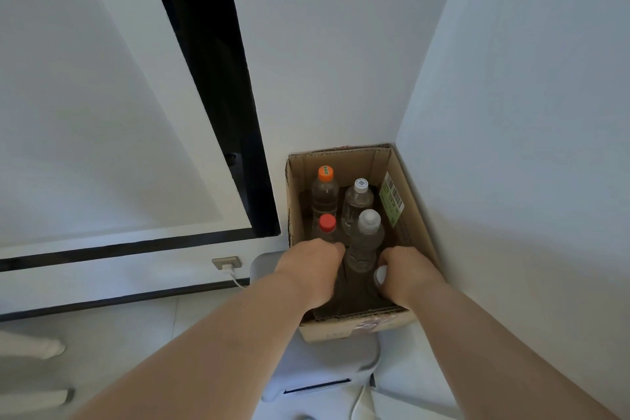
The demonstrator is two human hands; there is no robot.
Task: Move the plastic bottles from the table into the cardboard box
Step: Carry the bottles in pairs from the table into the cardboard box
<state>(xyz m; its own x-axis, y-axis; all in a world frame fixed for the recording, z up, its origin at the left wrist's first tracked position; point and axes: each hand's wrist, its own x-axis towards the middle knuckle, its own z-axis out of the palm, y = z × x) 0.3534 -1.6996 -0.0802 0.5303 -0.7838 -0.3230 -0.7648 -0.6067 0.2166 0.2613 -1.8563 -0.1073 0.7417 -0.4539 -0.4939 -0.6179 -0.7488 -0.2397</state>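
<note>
Both hands reach into the cardboard box [405, 215], lower middle of the frame. The left hand [312, 269] grips a red-capped bottle [327, 227]; the right hand [407, 274] grips a white-capped bottle [381, 276]. Set them down straight, then let go gently.

Both hands in the cardboard box [407, 211], which sits in a wall corner on a white appliance [324, 368]. Upright inside: orange-capped bottle [325, 193] and QR-capped bottle [358, 201] at the far end, red-capped bottle [327, 227] and white-capped bottle [366, 239] nearer. Left hand [312, 269] is beside the red-capped one. Right hand [407, 274] is curled around a white cap [380, 275]; bottle body hidden. Green barcode label [391, 198] on the right inner wall.
</note>
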